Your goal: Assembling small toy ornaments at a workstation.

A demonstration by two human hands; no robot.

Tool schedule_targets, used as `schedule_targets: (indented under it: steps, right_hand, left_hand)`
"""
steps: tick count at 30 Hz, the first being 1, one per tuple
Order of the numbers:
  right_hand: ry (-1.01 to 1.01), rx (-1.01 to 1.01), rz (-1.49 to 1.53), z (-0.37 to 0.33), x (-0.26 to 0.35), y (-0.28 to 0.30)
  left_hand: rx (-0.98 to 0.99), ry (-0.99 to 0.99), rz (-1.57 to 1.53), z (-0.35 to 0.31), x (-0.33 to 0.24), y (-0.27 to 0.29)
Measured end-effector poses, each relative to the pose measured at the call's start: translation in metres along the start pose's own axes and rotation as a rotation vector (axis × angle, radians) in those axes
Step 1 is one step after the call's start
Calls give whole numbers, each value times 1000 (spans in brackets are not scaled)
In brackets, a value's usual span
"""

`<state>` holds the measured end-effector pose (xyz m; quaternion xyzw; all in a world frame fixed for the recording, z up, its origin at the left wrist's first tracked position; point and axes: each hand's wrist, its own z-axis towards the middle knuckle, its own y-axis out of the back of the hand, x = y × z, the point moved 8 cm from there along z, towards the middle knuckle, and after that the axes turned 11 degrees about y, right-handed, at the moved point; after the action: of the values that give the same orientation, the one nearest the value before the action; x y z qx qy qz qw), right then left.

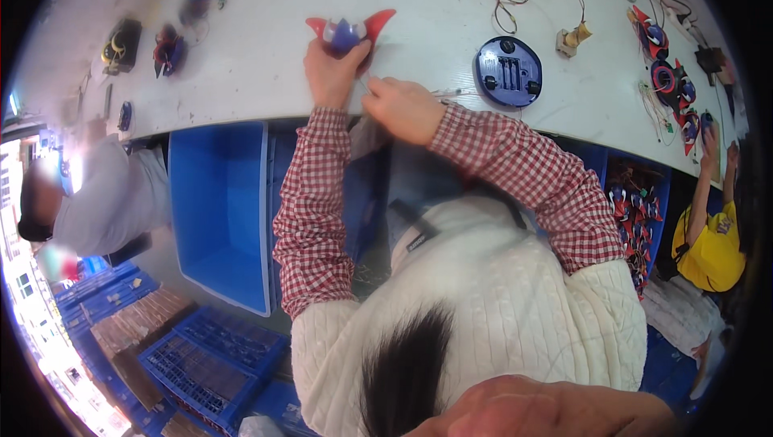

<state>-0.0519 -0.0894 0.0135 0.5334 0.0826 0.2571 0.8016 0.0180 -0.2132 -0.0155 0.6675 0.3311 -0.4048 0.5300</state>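
1. While the round blue base (509,71) lies on the white table (435,10) with its slotted side facing up, the red-winged part (341,35) is held to its left, just above the tabletop or resting on it; which, I cannot tell.

2. The left hand (330,76), farther left of the base than the right hand, wraps the part from below, its thumb closed along one side. This grip probably steadies the part and leaves the wings and blue middle uncovered.

3. The right hand (403,109) lies between the part and the base, a little nearer the person. Its fingers curl toward the part's underside, seemingly because that side needs close handling. Whether the tips pinch a thin wire or merely meet, I cannot tell.

4. Thin pale wires (463,93) lie just left of the base, apparently kept within easy reach of the right hand.

5. Right of the base stands a wired yellowish fitting (575,37), likely set aside there so the working spot stays free.

6. Well to the right of the base, more red-and-blue units (651,35) sit together, perhaps grouped for the co-worker in yellow (715,252).

7. Below and left of the base, a blue crate (221,195) opens beside the table, presumably for easy access.
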Motion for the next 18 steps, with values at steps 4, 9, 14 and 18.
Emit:
schedule_targets:
  steps: [4, 9, 14, 18]
  right_hand:
    - [-134, -193, 230, -10, -27, 29]
    - [-635, -253, 1015, -50, -75, 67]
    - [-797, -539, 1195, -101, -125, 100]
    - [-1004, -559, 1087, -149, -164, 105]
  left_hand:
    - [99, 110, -372, -9, 2, 3]
    - [279, 33, -770, -32, -31, -14]
    - [535, -36, -791, -64, -76, -68]
    - [690, -7, -704, -84, -91, -130]
